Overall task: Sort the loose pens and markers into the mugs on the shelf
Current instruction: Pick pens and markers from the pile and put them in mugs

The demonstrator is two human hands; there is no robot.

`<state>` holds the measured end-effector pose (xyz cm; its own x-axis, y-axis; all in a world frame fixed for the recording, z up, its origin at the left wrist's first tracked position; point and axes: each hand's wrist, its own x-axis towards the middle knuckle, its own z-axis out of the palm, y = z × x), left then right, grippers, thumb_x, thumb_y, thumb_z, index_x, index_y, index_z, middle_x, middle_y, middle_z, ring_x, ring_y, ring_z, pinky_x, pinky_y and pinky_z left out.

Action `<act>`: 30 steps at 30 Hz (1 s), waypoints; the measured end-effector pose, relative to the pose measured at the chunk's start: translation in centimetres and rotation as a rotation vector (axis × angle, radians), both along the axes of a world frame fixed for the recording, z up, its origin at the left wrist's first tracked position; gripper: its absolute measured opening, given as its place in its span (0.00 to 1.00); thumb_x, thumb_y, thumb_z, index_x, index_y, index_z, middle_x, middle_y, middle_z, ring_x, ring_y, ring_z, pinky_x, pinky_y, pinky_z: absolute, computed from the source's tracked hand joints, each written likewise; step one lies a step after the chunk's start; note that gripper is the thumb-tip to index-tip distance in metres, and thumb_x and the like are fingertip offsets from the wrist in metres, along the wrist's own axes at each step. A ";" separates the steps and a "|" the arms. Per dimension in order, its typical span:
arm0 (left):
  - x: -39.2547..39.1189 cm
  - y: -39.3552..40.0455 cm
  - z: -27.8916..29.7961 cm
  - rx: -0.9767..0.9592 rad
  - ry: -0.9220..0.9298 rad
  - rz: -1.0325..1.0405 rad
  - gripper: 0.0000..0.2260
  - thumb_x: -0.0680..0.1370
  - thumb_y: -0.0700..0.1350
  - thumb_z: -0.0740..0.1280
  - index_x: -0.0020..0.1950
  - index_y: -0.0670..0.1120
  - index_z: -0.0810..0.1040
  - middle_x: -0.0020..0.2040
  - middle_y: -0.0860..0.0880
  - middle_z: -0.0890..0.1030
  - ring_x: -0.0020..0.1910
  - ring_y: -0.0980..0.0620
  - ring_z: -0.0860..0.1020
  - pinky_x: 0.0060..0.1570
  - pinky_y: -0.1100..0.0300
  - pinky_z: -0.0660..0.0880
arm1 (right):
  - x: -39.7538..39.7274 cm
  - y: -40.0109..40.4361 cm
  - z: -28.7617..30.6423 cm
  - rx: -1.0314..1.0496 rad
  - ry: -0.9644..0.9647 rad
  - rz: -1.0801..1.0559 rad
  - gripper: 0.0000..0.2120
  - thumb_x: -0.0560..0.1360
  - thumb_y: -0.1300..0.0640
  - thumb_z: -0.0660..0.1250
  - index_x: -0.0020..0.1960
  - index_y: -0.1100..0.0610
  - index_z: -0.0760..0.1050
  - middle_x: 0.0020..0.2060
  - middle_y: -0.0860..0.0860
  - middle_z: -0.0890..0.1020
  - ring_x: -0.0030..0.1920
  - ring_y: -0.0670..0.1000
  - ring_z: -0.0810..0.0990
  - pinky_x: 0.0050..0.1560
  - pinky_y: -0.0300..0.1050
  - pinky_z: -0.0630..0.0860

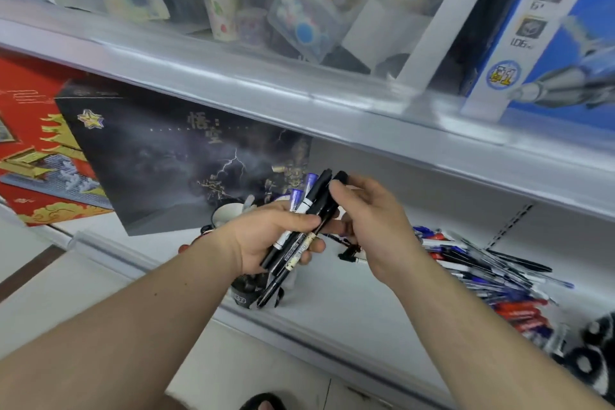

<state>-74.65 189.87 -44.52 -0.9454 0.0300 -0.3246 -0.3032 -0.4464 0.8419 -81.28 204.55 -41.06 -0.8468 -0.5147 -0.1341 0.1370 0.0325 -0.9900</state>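
Observation:
My left hand [266,240] grips a bundle of markers [301,226], black ones and white ones with blue caps, held upright above the shelf. My right hand [369,226] pinches the top of a black marker [336,190] in that bundle with thumb and fingers. Behind my left hand stands a white mug [228,213] with a dark rim. A black mug [248,289] sits below the bundle at the shelf's front edge, partly hidden by my hand. A heap of loose pens [482,270], blue, red and black, lies on the shelf to the right.
A dark box with a lightning picture [173,156] and a red box [30,143] stand at the left of the white shelf [349,303]. The upper shelf [299,100] overhangs closely, holding clear bins and a blue box [565,27]. A black-and-white thing [595,353] lies far right.

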 end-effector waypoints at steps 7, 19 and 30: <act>-0.4 3.6 0.3 0.013 -0.047 -0.075 0.14 0.73 0.48 0.69 0.55 0.42 0.79 0.49 0.43 0.84 0.31 0.52 0.76 0.30 0.62 0.74 | -1.0 3.1 -1.0 -0.027 0.064 -0.178 0.06 0.77 0.61 0.70 0.50 0.52 0.79 0.41 0.52 0.83 0.37 0.51 0.78 0.40 0.48 0.76; -2.6 7.2 -0.2 -0.057 -0.061 0.069 0.06 0.79 0.33 0.64 0.51 0.40 0.79 0.43 0.47 0.84 0.31 0.54 0.76 0.28 0.65 0.72 | -3.0 9.2 -1.1 -0.355 -0.256 -0.588 0.09 0.82 0.63 0.55 0.58 0.56 0.72 0.32 0.53 0.71 0.27 0.52 0.72 0.27 0.43 0.70; -3.3 6.3 -0.2 -0.068 -0.068 0.400 0.07 0.79 0.46 0.68 0.44 0.44 0.77 0.35 0.50 0.79 0.27 0.56 0.74 0.27 0.62 0.73 | 0.2 5.8 -5.5 -0.062 -0.378 -0.337 0.13 0.82 0.53 0.56 0.43 0.57 0.73 0.24 0.51 0.71 0.21 0.49 0.65 0.23 0.38 0.60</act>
<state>-77.96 196.21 -44.70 -0.8544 -0.3593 -0.3754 -0.1728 -0.4848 0.8574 -81.04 210.30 -46.60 -0.8654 -0.2375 -0.4412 0.4788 -0.1323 -0.8679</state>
